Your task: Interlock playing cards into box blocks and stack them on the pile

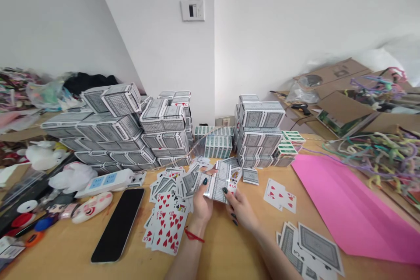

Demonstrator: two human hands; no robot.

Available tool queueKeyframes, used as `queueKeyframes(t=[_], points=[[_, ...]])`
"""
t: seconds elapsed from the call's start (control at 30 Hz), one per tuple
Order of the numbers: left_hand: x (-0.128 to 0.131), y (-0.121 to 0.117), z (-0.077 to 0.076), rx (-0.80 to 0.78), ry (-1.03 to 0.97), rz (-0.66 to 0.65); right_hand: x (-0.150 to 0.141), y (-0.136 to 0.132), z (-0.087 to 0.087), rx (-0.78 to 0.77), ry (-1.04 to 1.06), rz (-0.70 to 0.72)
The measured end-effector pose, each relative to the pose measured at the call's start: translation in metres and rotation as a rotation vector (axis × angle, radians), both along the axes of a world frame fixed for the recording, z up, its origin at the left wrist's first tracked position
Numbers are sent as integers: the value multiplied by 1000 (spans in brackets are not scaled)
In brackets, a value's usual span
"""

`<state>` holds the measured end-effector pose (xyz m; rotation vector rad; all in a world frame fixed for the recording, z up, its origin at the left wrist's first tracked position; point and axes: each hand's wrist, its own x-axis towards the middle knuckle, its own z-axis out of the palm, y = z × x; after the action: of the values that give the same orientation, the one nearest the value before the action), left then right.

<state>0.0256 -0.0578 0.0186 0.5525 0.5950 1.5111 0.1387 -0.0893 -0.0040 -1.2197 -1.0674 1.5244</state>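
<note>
Both hands grip a piece made of joined playing cards [216, 183], grey patterned backs facing up, above the middle of the wooden table. My left hand [202, 203] is closed on its left side, the thumb with dark polish on top and a red string around the wrist. From the right, my right hand [242, 210] pinches the lower right edge, where a red-marked card corner shows. The fingers beneath the piece are mostly hidden. Loose cards [192, 183] lie behind and left of it, and face-up heart cards [169, 223] spread beside my left wrist.
Folded-card blocks are stacked at left [108, 131] and right [259, 131], with green-and-white card boxes [218, 145] between. A black phone [118, 225], a power strip [106, 182], a pink sheet [348, 205], more cards [315, 245] and cardboard boxes [344, 109] surround the hands.
</note>
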Motion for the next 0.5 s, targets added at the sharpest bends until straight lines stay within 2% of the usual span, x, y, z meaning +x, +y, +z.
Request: queueKeyframes(t=[0.13, 0.27, 0.5], points=[[-10, 3, 2, 15, -15, 20, 1, 1, 0, -35, 26, 27], [-7, 6, 3, -64, 52, 78, -3, 2, -5, -79, 140, 67], [3, 6, 1, -129, 116, 211, -10, 2, -8, -78, 240, 11]])
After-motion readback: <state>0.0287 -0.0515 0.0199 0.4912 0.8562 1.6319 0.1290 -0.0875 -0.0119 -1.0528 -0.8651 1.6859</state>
